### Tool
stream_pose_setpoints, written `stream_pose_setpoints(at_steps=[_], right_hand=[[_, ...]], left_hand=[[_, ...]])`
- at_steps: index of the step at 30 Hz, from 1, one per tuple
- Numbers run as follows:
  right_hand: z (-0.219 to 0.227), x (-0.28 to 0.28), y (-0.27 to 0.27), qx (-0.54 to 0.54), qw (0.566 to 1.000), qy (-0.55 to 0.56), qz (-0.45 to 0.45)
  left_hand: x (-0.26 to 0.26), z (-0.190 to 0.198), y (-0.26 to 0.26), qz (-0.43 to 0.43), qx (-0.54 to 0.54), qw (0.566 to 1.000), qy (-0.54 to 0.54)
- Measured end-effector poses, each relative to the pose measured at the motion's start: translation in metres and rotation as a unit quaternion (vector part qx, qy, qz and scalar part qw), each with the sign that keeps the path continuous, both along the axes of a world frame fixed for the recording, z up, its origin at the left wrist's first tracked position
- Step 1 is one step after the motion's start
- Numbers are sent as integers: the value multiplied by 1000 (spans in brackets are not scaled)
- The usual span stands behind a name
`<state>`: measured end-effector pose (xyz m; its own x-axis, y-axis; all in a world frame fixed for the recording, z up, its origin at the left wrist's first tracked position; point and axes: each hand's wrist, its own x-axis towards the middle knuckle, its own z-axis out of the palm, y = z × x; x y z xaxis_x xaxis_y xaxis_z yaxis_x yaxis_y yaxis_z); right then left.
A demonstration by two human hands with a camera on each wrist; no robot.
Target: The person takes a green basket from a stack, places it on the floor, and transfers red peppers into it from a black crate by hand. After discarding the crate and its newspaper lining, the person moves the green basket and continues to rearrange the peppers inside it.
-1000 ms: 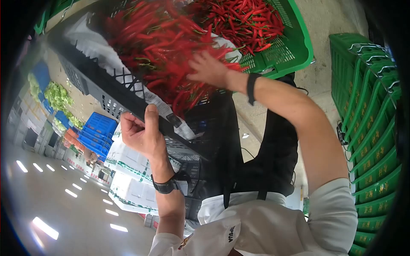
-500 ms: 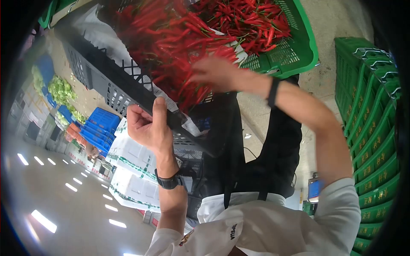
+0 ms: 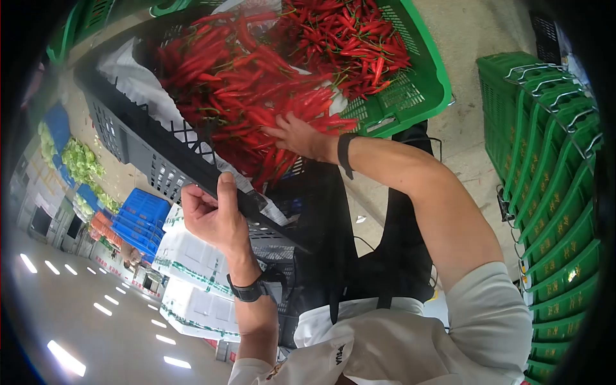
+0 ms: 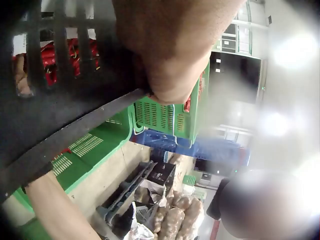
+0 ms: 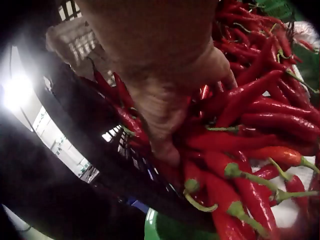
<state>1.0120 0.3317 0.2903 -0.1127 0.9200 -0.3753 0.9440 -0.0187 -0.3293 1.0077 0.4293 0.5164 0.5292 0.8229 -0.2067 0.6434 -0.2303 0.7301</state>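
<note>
The left hand [image 3: 215, 212] grips the rim of a black plastic crate [image 3: 138, 144], its fingers curled at the edge and its thumb standing up beside it. The crate is tilted, and a white liner [image 3: 144, 77] lies between its left wall and a heap of red chili peppers [image 3: 244, 83]. These peppers cover much of the crate, from its far edge down to the near right corner, close to the right hand [image 3: 300, 138]. That hand touches them with its fingers spread and extended, and the right wrist view shows its thumb pressed against the peppers near the crate's slotted wall. Just beyond the crate's right side is a green plastic basket [image 3: 414, 96] with more red chili peppers [image 3: 359, 45] in it, piled towards its far edge; its near right corner shows bare slotted plastic. The boundary between the two heaps is partly hidden by peppers. A black band [image 3: 345, 154] circles the right wrist, and a dark watch [image 3: 249, 287] the left. Stacked green crates [image 3: 545, 186] stand well apart on the right; on the left are blue crates [image 3: 141, 218], white boxes [image 3: 199, 276] and leafy greens [image 3: 80, 160].
</note>
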Motion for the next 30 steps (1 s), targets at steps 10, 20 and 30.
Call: stream_pose_setpoints(at_steps=[10, 20, 30], right_hand=[[-24, -7, 22, -88, 996, -7, 24], [-50, 106, -127, -13, 989, -25, -144], [4, 44, 38, 11, 771, 489, -408]], left_hand=[[-3, -2, 4, 4, 2, 1000, -14], [-7, 0, 7, 7, 4, 1000, 13], [-9, 0, 9, 11, -22, 1000, 6]])
